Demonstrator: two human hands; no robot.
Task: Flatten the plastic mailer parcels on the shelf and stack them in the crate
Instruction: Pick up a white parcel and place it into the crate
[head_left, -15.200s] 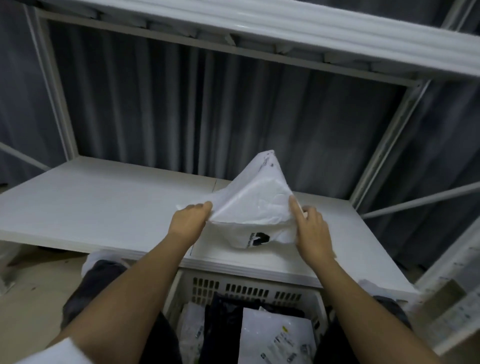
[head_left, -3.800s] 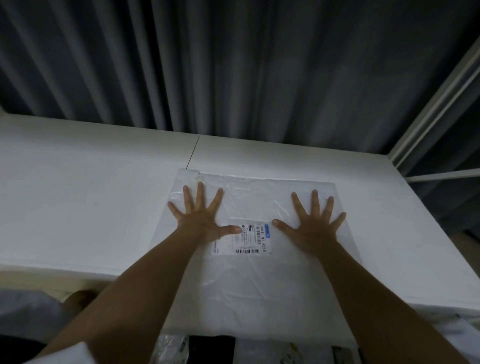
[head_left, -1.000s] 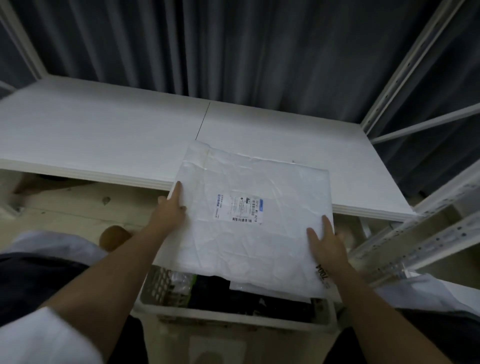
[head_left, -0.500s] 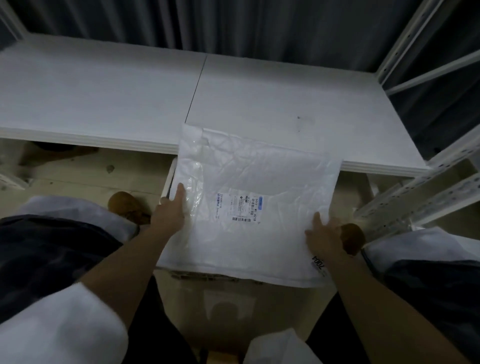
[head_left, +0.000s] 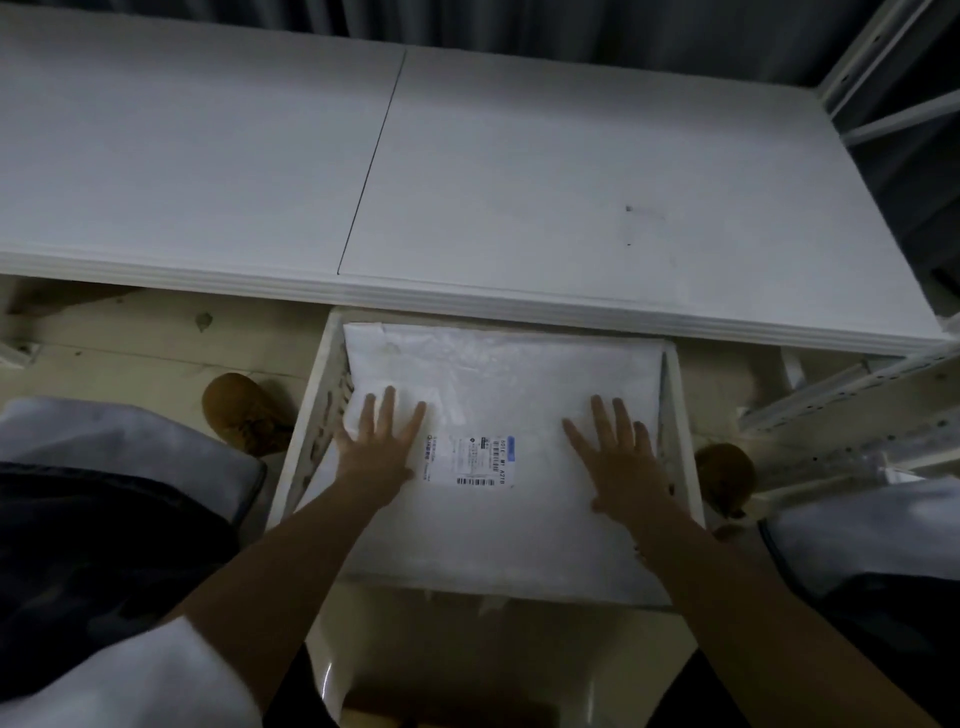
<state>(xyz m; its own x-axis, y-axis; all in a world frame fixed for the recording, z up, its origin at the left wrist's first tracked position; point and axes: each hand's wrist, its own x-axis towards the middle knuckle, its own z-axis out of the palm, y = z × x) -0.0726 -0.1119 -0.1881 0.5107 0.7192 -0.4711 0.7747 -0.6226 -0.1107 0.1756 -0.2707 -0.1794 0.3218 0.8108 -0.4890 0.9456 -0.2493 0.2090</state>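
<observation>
Mailer (head_left: 519, 374) now off the shelf (head_left: 571, 156), flat in crate (head_left: 680, 415), under both flat-fingered grips: left (head_left: 376, 447), right (head_left: 621, 457).

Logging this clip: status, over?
Left hand, right hand flat, pressing white mailer. Mailer inside crate. Nothing blocking.

A big white shelf (head_left: 519, 171) runs across the far part of the scene. It is made of two flat boards that meet at a thin dark line (head_left: 371, 161). On the right board there are a few small dark marks (head_left: 629, 209). Below the shelf is a pale wooden floor (head_left: 130, 338). A white crate (head_left: 684, 441) sits on the floor, just near the shelf's front edge.
</observation>
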